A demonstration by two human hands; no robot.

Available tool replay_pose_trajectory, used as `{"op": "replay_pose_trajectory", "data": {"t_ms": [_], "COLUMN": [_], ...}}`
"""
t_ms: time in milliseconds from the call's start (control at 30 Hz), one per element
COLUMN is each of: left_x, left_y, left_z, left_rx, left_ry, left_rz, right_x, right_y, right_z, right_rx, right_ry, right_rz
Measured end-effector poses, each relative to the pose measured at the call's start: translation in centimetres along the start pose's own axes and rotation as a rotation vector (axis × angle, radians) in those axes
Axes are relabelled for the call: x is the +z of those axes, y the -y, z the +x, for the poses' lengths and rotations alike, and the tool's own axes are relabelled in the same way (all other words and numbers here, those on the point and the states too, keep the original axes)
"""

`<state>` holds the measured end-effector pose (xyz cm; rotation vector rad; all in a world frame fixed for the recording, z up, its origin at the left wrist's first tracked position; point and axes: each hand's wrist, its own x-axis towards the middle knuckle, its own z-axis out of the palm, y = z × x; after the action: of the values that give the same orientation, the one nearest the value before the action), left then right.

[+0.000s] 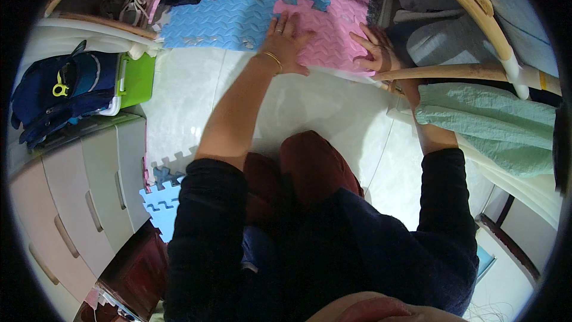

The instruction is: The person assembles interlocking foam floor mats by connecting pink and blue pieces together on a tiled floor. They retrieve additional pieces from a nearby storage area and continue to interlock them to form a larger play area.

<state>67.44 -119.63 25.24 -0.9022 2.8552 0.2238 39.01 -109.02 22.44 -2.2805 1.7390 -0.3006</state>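
Left hand (286, 46) and right hand (380, 52), grips spread, are resting on the pink foam tile (330, 39) beside blue foam matting (217, 21) on the floor (304, 98), where uneven pressure (I'm guessing) could be popping joints loose.

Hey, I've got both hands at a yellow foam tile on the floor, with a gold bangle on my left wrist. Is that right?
Not quite: the foam tile is pink, not yellow, as the head view shows. The rest stands: your left hand and right hand are both at it, and the gold bangle is on your left wrist.
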Motion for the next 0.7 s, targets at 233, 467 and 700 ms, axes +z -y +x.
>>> {"op": "replay_pose_trajectory", "data": {"t_ms": [233,467,700], "left_x": [-0.3,0.4,2.7], "left_y": [1.6,-0.5,-1.7], "left_z": [0.5,2.8,3.0], "left_rx": [0.097,-0.076,-0.13], "left_ry": [-0.04,-0.065,-0.482], "left_rz": [-0.079,-0.047,-0.02], "right_x": [-1.2,-2.1,-1.5], "right_y": [1.7,2.9,3.5], "right_z": [0.5,0.7,0.9], "right_rx": [0.073,0.152,0.192], "right_ry": [-0.043,-0.081,-0.102], "right_rz": [-0.053,-0.072,-0.097]}}
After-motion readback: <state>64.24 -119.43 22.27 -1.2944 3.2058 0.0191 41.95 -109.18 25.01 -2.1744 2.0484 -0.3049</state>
